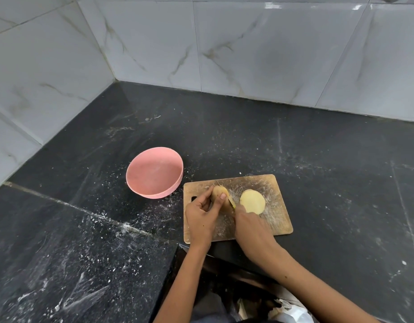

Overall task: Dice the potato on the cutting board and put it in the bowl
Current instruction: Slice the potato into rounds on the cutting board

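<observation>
On the wooden cutting board (271, 206), the left hand (201, 217) pinches the unpeeled potato half (218, 192); the right hand (250, 226) grips a knife (231, 202) against it. A cut pale half (252, 201) lies alongside; the empty pink bowl (154, 172) sits off the board's far-left corner.

Kitchen: black stone counter (318, 159), marble-look wall tiles (248, 54), cutting board (278, 220)

Black speckled stone surface (318, 159), dusted with pale flecks and streaks, one seam running diagonally across the left part. Behind and to the left, walls of large glossy white marble-look tiles (259, 50) with grey-brown veins, meeting in a corner at upper left. Soft light glinting off the top tiles.
</observation>
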The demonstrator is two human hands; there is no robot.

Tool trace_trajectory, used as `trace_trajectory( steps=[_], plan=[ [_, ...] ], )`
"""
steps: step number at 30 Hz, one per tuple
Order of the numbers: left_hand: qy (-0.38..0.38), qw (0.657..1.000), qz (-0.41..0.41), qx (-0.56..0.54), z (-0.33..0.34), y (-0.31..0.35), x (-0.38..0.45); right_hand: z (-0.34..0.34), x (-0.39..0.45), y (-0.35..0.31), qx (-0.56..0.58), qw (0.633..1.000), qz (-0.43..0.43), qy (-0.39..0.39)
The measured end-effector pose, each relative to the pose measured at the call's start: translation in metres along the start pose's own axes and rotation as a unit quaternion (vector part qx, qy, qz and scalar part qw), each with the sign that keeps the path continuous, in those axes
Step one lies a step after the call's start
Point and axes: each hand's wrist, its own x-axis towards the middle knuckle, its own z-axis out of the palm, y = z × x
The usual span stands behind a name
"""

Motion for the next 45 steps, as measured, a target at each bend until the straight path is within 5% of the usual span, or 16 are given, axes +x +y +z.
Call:
trace_trajectory(
  steps=[45],
  plan=[
    [-0.006,0.999,0.014,0.040,0.002,0.002,0.006,0.004,0.014,0.004,0.015,1.000,-0.013,-0.016]
  ],
)
